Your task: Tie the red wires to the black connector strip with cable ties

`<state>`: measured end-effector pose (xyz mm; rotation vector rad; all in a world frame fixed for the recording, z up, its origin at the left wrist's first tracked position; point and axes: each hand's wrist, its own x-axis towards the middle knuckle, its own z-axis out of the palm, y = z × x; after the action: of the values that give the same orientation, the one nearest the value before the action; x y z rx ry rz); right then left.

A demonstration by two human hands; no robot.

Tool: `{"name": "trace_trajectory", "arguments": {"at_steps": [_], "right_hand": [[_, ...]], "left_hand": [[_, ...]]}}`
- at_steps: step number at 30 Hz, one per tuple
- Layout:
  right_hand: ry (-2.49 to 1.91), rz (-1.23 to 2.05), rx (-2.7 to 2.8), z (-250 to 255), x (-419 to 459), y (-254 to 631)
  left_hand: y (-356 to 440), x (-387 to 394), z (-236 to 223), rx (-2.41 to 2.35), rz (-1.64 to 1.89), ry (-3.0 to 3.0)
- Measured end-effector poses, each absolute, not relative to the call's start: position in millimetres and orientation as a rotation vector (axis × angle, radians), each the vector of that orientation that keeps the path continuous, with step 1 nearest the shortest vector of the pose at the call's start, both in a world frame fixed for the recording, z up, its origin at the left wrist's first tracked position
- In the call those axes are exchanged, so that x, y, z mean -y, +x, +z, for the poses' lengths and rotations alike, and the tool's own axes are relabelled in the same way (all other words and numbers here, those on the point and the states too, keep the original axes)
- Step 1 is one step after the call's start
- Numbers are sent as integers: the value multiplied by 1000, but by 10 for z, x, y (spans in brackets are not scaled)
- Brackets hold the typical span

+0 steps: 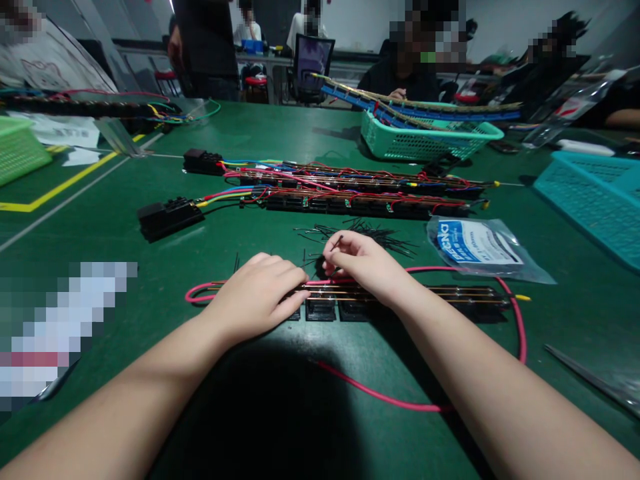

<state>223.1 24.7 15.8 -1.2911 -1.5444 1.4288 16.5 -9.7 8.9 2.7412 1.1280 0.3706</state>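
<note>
A long black strip assembly [453,301] with copper-coloured rods lies across the table in front of me. A red wire [345,282] runs along it, loops at its left end and curls round past its right end. My left hand [260,290] rests over the left part of the strip, thumb on the near side and fingers on the far side, holding it with the wire. Just right of it, my right hand [363,263] is above the strip, thumb and fingers pinched on a thin black cable tie [341,239]. Several loose cable ties [383,239] lie in a pile behind it.
Two wired strips [370,200] with black connectors [170,217] lie farther back. A labelled plastic bag [483,247] sits to the right, near a blue basket [595,200] and metal tweezers [590,377]. A green basket [430,143] holds blue strips. People sit and stand beyond.
</note>
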Motion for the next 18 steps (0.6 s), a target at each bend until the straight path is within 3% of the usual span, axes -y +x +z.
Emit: {"name": "trace_trajectory", "arguments": {"at_steps": [4,12,18], "right_hand": [[-1235,1406,1503,133,-267,2230],[-1185,1032,1653,66,-321,2269],[-1090,1155,1584,142,-269,2232]], "left_hand": [[169,107,96,-1132,369,2740],[167,106,101,-1138,362,2732],[157,91,112,-1138,362,2750]]}}
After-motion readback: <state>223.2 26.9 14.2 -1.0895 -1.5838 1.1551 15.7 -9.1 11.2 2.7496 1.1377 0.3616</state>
